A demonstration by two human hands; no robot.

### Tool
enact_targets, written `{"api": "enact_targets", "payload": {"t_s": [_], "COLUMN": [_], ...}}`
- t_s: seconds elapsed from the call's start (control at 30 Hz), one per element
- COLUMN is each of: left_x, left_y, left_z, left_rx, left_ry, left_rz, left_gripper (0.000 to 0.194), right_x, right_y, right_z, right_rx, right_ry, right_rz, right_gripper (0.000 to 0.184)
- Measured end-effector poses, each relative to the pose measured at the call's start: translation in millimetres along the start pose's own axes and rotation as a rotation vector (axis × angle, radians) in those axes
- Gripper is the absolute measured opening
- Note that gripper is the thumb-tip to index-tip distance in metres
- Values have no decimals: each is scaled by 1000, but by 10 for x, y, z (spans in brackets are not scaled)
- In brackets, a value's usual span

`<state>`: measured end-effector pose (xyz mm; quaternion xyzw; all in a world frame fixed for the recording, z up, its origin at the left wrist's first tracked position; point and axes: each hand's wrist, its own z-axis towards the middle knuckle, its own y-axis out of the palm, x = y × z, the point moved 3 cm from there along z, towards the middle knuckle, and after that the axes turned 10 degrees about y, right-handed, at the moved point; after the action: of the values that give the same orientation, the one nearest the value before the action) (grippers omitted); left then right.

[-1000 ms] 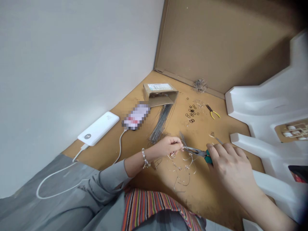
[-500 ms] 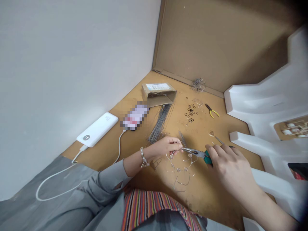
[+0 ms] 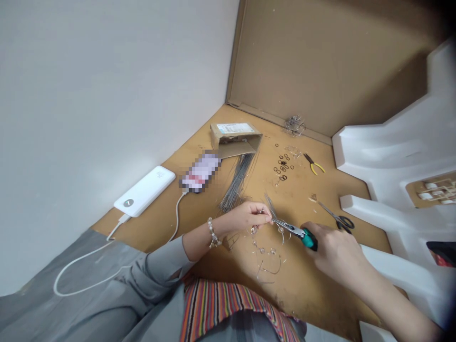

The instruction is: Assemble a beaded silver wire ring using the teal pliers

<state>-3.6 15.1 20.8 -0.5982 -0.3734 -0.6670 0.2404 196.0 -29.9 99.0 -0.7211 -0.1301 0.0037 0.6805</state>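
Between its fingertips my left hand (image 3: 253,214) pinches a thin wire strung with clear beads (image 3: 280,230). My right hand (image 3: 335,244) is wrapped round the green handles of long-nose pliers (image 3: 297,232). The pliers' tips meet the wire right beside my left fingertips; whether the jaws are fully closed on it is too small to tell. Below the hands, more clear beads (image 3: 262,250) and bent wire pieces (image 3: 272,271) show over the table. A bundle of straight grey wires (image 3: 235,187) lies beyond my left hand.
On the table (image 3: 313,294) are black rings (image 3: 283,168), yellow-handled pliers (image 3: 314,164), scissors (image 3: 337,216), an open cardboard box (image 3: 237,137) and a wire tangle (image 3: 295,125). A phone (image 3: 201,172) and a white power bank (image 3: 145,191) stand left. White foam pieces (image 3: 370,152) border the right side.
My right hand has turned and lowered, tilting the pliers so their handles point further down to the right. The scissors' black handles have come into sight. My left hand stays nearly in place.
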Motion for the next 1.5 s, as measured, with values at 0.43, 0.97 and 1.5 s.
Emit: {"api": "enact_targets", "payload": {"t_s": [0.43, 0.97, 1.5], "left_x": [-8, 6, 0], "left_y": [17, 50, 48], "left_z": [-4, -5, -14], "left_rx": [19, 66, 68], "left_ry": [-21, 4, 6], "left_rz": [49, 21, 53], "left_gripper": [17, 15, 14], "right_x": [-27, -162, -179], "right_y": [-64, -207, -250], "right_z": [-29, -98, -105], "right_rx": [176, 318, 313], "right_ry": [-131, -126, -152], "right_rz": [-111, -243, -267], "right_gripper": [15, 14, 13]}}
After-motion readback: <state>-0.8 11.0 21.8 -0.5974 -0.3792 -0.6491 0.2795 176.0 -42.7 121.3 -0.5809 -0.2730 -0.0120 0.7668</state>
